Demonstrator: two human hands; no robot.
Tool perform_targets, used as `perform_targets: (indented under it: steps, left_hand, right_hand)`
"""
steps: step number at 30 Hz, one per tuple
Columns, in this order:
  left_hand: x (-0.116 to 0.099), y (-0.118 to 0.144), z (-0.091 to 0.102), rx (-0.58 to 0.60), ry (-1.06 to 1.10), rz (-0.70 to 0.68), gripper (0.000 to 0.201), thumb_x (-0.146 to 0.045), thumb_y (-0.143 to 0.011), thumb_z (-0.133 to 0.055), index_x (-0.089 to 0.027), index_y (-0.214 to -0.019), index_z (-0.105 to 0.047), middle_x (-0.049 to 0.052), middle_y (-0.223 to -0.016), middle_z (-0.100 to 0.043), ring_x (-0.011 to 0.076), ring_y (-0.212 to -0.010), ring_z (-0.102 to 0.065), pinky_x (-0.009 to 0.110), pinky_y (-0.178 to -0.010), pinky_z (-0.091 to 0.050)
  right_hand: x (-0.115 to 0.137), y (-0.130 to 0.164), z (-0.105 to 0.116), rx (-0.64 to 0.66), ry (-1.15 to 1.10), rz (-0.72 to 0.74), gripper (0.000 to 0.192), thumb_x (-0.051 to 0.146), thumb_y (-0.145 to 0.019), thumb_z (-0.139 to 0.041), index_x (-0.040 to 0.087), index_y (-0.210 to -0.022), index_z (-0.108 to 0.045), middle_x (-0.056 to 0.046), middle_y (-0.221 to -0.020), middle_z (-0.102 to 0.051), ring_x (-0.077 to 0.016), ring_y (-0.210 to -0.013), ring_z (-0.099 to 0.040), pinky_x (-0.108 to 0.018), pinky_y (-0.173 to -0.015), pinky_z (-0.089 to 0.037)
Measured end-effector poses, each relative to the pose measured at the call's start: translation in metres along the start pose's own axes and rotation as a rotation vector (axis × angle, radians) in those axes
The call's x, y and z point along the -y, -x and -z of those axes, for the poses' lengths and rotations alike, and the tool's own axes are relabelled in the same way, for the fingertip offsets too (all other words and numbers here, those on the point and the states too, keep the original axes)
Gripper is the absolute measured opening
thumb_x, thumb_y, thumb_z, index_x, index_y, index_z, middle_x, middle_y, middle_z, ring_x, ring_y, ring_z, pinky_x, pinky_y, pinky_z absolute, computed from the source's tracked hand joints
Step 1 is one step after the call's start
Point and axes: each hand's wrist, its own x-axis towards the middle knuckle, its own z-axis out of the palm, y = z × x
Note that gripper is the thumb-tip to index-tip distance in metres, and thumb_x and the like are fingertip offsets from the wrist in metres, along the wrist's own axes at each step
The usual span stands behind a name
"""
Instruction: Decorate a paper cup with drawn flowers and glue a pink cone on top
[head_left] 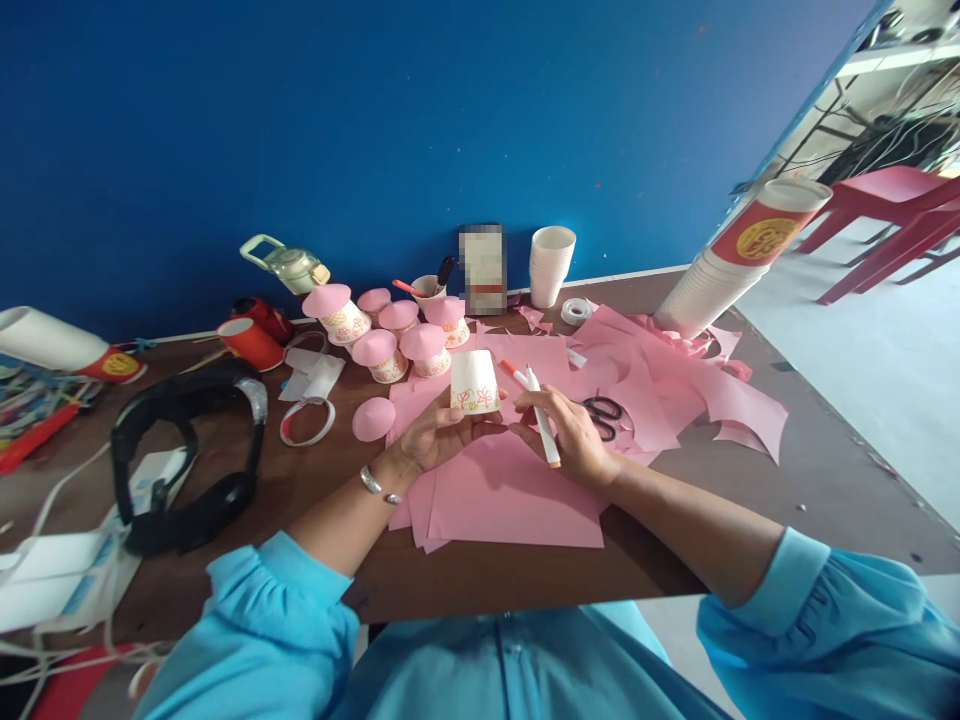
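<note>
White paper cup (474,383), upside down and already patterned in orange and pink near its rim, sits gripped in the left hand (437,432) above the pink paper sheets (517,490) on the desk (757,480). Beside it, the right hand (574,440) clasps a white marker (541,418), its tip off the cup. Thin walls could buckle under a hard squeeze, and fresh ink might smear under the thumb. Scissors (602,415) lie just beyond; finished pink-capped cups (390,345) cluster behind.

L grip (439,432) cupped palm-up, R grip (571,438) pinched, forearms converging
</note>
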Motion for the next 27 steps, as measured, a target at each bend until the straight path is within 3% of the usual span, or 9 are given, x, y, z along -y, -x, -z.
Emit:
perform_targets:
  steps: [8,13,19,23,27]
  left_hand:
    - [-0.001,0.001,0.001,-0.015,0.037,0.035,0.058,-0.037,-0.082,-0.081,-0.016,-0.134,-0.068,0.014,-0.118,-0.079,0.0295,-0.106,-0.076,0.054,-0.112,-0.051]
    - [0.0,0.001,0.006,-0.042,0.061,0.053,0.057,-0.04,-0.078,-0.08,-0.014,-0.127,-0.07,0.016,-0.115,-0.079,0.0311,-0.104,-0.075,0.057,-0.111,-0.05]
    - [-0.005,-0.001,0.006,-0.042,0.172,0.078,0.057,-0.045,-0.075,-0.078,-0.012,-0.12,-0.073,0.016,-0.113,-0.077,0.0241,-0.088,-0.069,0.044,-0.09,-0.058]
    - [-0.011,-0.001,0.007,-0.031,0.232,0.136,0.071,-0.055,-0.076,-0.072,-0.015,-0.133,-0.065,0.015,-0.113,-0.074,0.0202,-0.078,-0.061,0.041,-0.077,-0.056]
    - [-0.015,-0.001,0.005,-0.026,0.25,0.162,0.081,-0.06,-0.075,-0.069,-0.015,-0.142,-0.058,0.013,-0.109,-0.072,0.0189,-0.075,-0.059,0.041,-0.076,-0.056]
  right_hand:
    - [-0.001,0.001,-0.003,-0.005,-0.052,-0.056,0.017,0.029,-0.105,-0.066,0.026,-0.12,-0.059,-0.004,-0.096,-0.073,-0.0173,-0.072,-0.072,-0.029,-0.068,-0.058]
    - [-0.006,0.002,-0.004,0.038,-0.029,-0.071,0.021,0.023,-0.104,-0.063,0.026,-0.124,-0.059,-0.004,-0.098,-0.072,-0.0178,-0.076,-0.073,-0.029,-0.07,-0.059]
    - [-0.01,0.004,-0.005,0.163,0.097,-0.048,0.032,0.016,-0.1,-0.058,0.025,-0.13,-0.057,-0.006,-0.098,-0.07,-0.0204,-0.078,-0.07,-0.03,-0.067,-0.057]
    - [-0.01,0.003,-0.006,0.219,0.156,-0.022,0.032,0.016,-0.101,-0.056,0.024,-0.132,-0.057,-0.007,-0.098,-0.07,-0.0184,-0.073,-0.068,-0.027,-0.061,-0.052]
    - [-0.01,0.001,-0.008,0.202,0.222,0.072,0.03,0.022,-0.107,-0.055,0.025,-0.137,-0.056,-0.008,-0.099,-0.071,-0.0218,-0.08,-0.071,-0.028,-0.063,-0.054]
